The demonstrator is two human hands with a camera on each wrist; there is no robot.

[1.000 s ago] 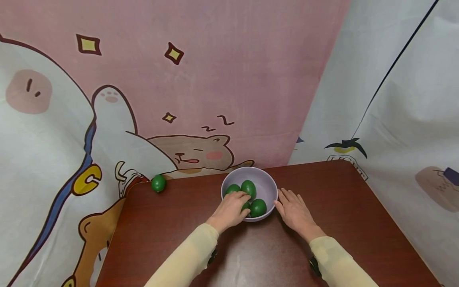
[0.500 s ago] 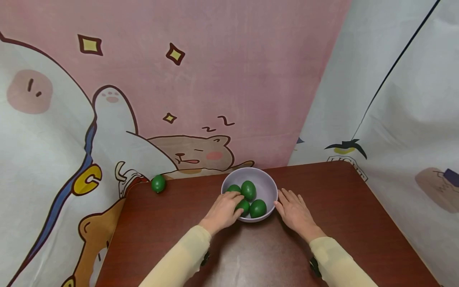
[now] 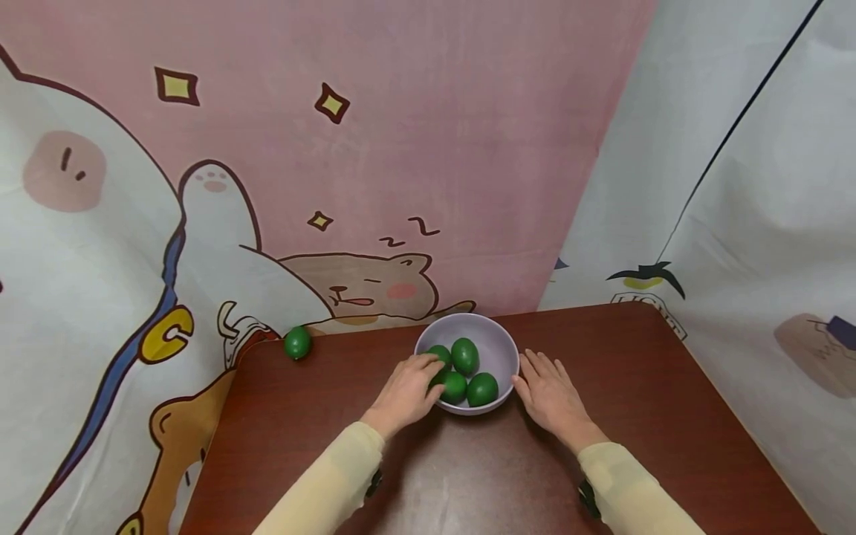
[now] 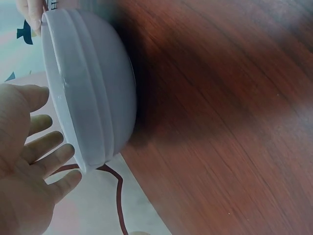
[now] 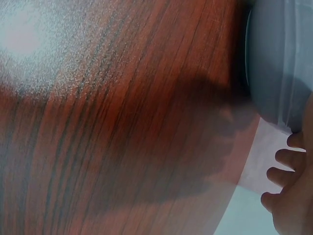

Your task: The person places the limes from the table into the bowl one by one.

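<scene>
one bowl [image 3: 498,355], four green fruits [image 3: 483,389] showing inside; one stray fruit [image 3: 297,342] on the desk [image 3: 642,379]
left grip [image 3: 404,390] released at the left rim; right grip [image 3: 550,392] released beside the right

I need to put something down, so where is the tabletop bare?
The table is bare right of the right hand, between the two sleeves in front of the bowl, and between the lone green fruit and the left hand. It is crowded at the bowl: green fruits inside, a hand at either side.
</scene>
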